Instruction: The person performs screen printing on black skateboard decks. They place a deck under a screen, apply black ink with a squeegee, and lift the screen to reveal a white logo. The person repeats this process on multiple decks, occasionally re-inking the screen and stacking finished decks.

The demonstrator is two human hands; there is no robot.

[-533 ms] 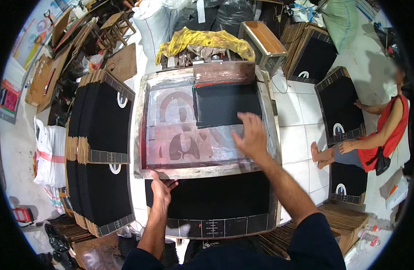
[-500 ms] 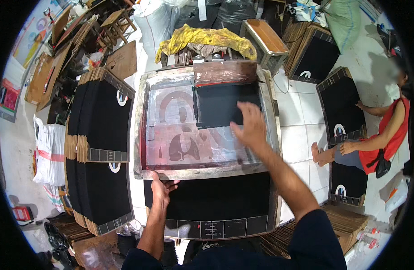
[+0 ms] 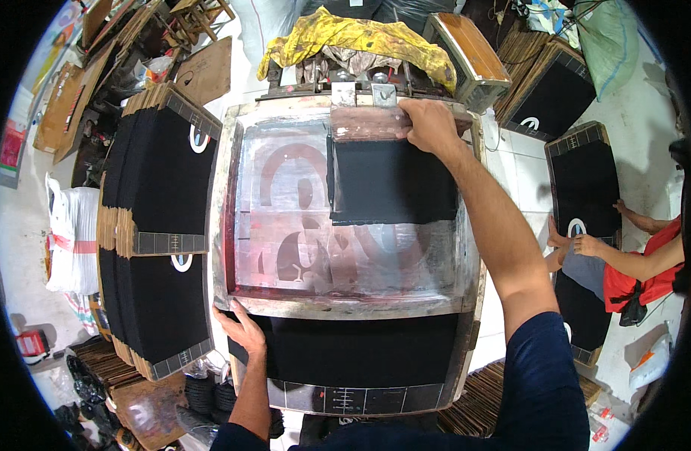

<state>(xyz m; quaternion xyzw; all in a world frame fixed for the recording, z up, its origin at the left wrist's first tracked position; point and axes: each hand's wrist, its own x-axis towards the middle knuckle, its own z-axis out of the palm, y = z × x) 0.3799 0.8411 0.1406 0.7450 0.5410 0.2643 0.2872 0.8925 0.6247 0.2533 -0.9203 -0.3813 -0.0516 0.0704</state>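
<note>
Gripping, with the right hand (image 3: pixel 433 126), the right part of a long brown wooden bar (image 3: pixel 366 125) at the upper centre of the picture, with fingers curled over its top edge and thumb below. Touching, with the left hand (image 3: pixel 246 331), the lower left corner of a large rectangular, pale, stained wooden screen frame (image 3: pixel 360 308) at the centre, with fingertips slightly apart; cannot tell whether clamped on the rim from beneath.

Inside the screen frame, at its upper right and directly below the bar, a glossy black rectangular patch (image 3: pixel 394 182); to the left and below it, translucent mesh with grey curved shapes (image 3: pixel 300 259). Under the lower rim, toward the bottom of the picture, a flat black panel (image 3: pixel 368 349) edged by a dark strip with white lines (image 3: pixel 345 399).

At upper centre, beyond the bar, a crumpled, stained yellow cloth (image 3: pixel 360 41). At left, stacked black panels with brown cardboard edges (image 3: pixel 172 169). At far right, a seated person in a red top (image 3: pixel 650 274).
</note>
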